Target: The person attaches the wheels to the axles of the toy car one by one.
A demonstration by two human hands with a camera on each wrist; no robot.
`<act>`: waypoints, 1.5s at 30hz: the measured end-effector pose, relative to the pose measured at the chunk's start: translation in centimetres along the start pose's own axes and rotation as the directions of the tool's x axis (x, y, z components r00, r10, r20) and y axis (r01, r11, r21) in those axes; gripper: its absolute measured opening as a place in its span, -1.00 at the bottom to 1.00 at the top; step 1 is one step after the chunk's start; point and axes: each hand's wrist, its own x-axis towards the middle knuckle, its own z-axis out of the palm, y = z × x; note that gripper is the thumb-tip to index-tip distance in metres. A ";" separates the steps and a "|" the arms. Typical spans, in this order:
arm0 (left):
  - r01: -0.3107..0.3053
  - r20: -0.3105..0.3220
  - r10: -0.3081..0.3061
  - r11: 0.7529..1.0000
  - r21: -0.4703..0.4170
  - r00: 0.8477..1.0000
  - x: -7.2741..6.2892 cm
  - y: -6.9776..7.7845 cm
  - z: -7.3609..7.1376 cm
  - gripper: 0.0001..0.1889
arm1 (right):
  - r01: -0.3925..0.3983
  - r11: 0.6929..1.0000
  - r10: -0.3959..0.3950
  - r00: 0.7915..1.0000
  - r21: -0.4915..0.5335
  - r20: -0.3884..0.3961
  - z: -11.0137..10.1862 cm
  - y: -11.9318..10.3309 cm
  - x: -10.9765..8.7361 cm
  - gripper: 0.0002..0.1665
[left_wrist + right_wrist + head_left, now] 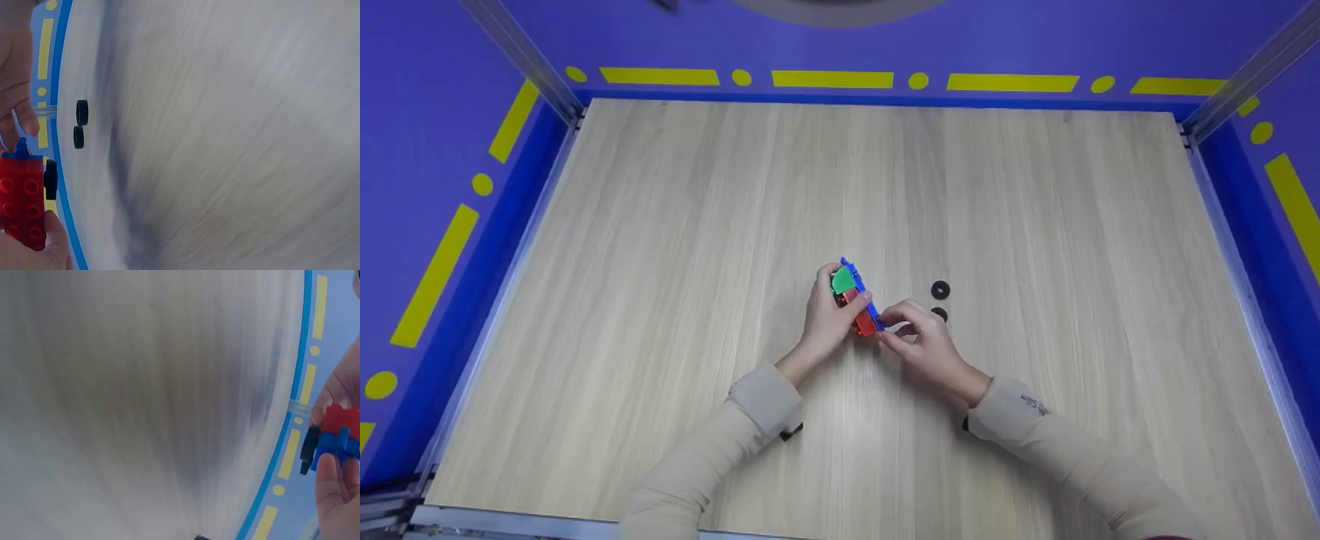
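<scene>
A toy vehicle built of bricks (864, 321), with a blue base, red bricks and a green curved piece, is held above the table. My left hand (829, 319) grips it from the left, thumb across the red part. At the near end of the blue base, my right hand (926, 341) pinches with thumb and bent fingers. A black wheel (51, 180) sits against the vehicle's side in the left wrist view. The right wrist view shows fingertips (326, 467) against the blue end. Palm and fingers partly hide the vehicle in the head view.
Two loose black wheels lie on the table just beyond my right hand: one whole in view (940, 290), the other wheel (939, 313) partly covered by that hand. Blue walls with yellow marks (832, 79) border the wooden table (697, 225).
</scene>
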 end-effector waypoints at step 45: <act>0.055 0.045 -0.054 0.998 -0.012 0.998 0.3 -0.3 -0.4 -0.41 | -0.514 0.856 0.478 0.827 0.058 0.295 -8.0 9.6 1.2 -0.53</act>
